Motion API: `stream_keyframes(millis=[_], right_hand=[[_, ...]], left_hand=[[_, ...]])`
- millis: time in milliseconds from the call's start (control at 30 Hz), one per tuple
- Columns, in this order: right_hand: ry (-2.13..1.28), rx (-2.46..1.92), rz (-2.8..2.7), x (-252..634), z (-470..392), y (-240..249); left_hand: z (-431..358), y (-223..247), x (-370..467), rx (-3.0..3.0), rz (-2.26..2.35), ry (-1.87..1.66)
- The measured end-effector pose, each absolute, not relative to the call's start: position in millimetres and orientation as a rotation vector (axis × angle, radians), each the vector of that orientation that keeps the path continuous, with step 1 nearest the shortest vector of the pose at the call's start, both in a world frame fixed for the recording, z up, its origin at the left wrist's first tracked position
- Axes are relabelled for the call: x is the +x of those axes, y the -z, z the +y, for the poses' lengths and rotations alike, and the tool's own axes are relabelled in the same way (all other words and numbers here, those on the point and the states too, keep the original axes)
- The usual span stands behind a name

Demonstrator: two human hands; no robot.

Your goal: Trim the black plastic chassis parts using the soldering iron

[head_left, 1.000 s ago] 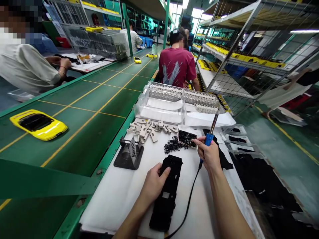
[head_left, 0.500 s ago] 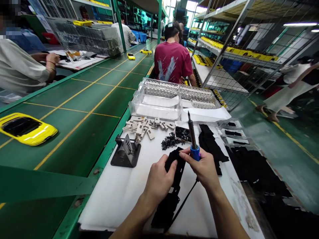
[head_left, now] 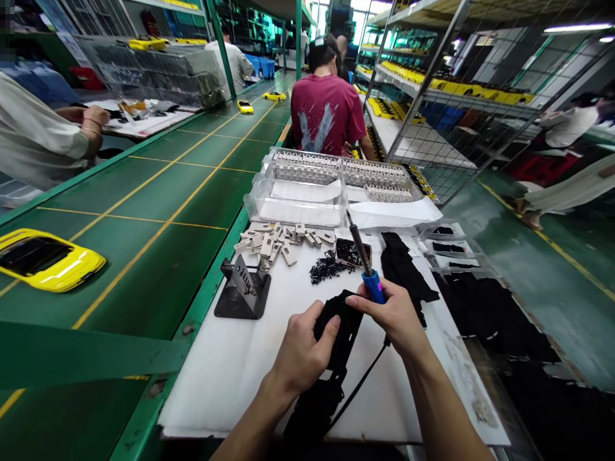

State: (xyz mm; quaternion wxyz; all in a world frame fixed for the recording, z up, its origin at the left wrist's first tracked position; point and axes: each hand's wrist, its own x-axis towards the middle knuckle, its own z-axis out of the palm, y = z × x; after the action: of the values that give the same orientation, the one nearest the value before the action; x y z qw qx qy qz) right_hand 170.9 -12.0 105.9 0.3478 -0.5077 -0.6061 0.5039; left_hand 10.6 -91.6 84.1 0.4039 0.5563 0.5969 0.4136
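Observation:
My left hand [head_left: 303,349] is closed on a flat black plastic part [head_left: 346,339], thumb on top near its upper end. In my right hand [head_left: 396,317] is a soldering iron [head_left: 373,286] with a blue handle, its metal tip pointing up and away to the left. The right thumb reaches the black part's upper edge; whether it pinches the part there, I cannot tell. A dark cord [head_left: 361,384] runs down toward the table's near edge. Beyond the hands lie a heap of small black pieces [head_left: 329,267] and a small box [head_left: 353,252] filled with more.
Left on the white tabletop [head_left: 230,371] stands a metal iron stand [head_left: 244,291], with pale grey parts [head_left: 271,242] behind it. Clear trays [head_left: 298,208] line the back. More black parts [head_left: 408,269] lie right. A green conveyor [head_left: 144,237] carries yellow car bodies [head_left: 48,259].
The soldering iron has tilted, its tip swinging left and its handle dipping a little. The black part's upper end has turned slightly right. Both hands keep their holds.

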Motion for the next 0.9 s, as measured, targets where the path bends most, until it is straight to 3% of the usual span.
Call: stream_keyframes(millis=[267,467,900], right_hand=[[-1.433,-1.295,-1.683,179,-13,-116],[-1.719,-1.196,-1.524,181,-11,-104],[-1.772,-1.125,-1.444,176,-15,-87]], left_hand=[[-89,-80,6,1.572,1.633,-0.87],[-89,-81,7,1.602,1.688,-0.823],[-97,-74,6,1.481,1.658,-0.814]])
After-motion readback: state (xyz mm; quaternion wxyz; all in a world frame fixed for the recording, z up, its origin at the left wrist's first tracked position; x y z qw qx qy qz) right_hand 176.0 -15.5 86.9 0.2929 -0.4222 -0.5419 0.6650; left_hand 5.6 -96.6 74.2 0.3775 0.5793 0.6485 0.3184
